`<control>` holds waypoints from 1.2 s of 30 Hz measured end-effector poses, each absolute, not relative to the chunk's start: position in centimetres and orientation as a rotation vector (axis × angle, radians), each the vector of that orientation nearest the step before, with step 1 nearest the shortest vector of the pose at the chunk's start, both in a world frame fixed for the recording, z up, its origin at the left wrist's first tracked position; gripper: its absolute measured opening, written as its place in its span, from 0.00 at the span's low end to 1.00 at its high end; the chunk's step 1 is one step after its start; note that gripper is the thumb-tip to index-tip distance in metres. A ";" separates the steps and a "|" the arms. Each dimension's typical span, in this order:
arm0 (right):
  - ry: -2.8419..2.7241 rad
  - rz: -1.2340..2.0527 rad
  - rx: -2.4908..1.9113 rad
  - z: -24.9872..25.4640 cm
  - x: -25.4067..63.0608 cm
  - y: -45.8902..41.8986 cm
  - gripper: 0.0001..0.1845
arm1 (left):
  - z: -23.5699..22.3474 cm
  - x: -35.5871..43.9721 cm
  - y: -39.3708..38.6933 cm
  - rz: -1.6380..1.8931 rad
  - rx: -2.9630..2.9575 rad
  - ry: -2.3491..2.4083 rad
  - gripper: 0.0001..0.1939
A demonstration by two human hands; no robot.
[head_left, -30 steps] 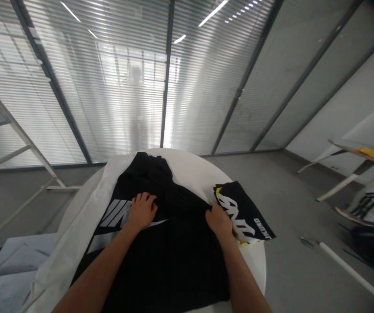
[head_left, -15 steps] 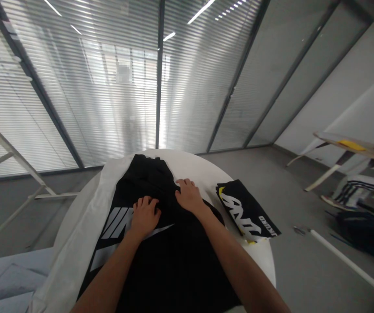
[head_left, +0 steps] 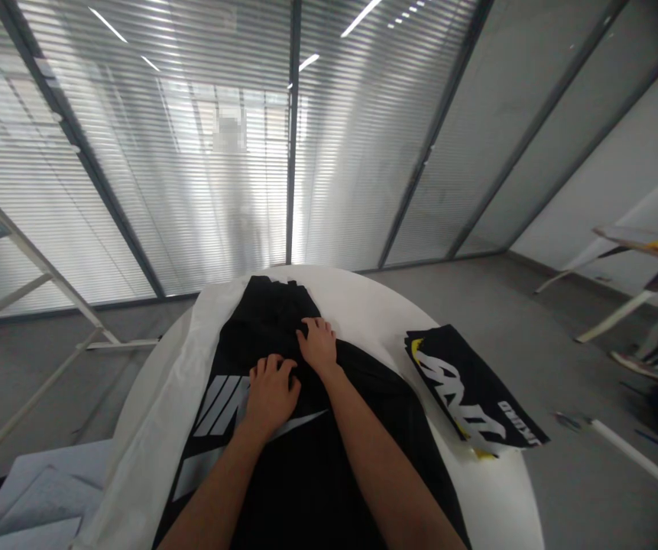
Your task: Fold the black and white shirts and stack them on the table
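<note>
Okay, so here's where we're at: we're leaning over a round white table with a black garment spread across it, on top of a white cloth that drapes over the table's left side. The garment has a big white print on it, and its far end reaches almost to the back rim.

Our left hand sits right by the print with its fingers curled into the fabric. Our right hand is just ahead of it, fingertips pressed into the black cloth. The hands are close together, and both have a narrow, bunched shape, but honestly we can't tell whether either one is actually pinching the fabric.

To the right, a folded black piece with white lettering and a bit of yellow lies on the table, one corner poking past the rim. Behind it all is a glass wall with blinds. A white rod lies on the grey floor on the right, and a white-framed ladder stands on the left.
</note>
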State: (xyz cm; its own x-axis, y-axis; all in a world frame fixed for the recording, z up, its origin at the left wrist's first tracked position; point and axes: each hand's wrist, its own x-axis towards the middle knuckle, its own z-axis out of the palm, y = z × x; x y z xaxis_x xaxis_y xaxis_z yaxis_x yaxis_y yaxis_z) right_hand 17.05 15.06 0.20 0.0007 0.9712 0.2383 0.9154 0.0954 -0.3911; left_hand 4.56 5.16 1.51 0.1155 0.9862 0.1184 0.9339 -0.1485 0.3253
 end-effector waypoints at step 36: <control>-1.849 0.344 -2.191 1.6 28.7 15.9 0.26 | 1.9 4.4 5.7 0.428 2.182 1.922 0.16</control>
State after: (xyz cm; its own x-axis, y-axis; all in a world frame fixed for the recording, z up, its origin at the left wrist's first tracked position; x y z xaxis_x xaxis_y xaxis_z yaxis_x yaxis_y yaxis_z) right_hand 28.71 15.93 1.56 0.1652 0.9861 -0.0169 0.9262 -0.1610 -0.3408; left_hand 4.40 5.72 1.89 0.1114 0.9904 0.0824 0.9319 -0.1329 0.3374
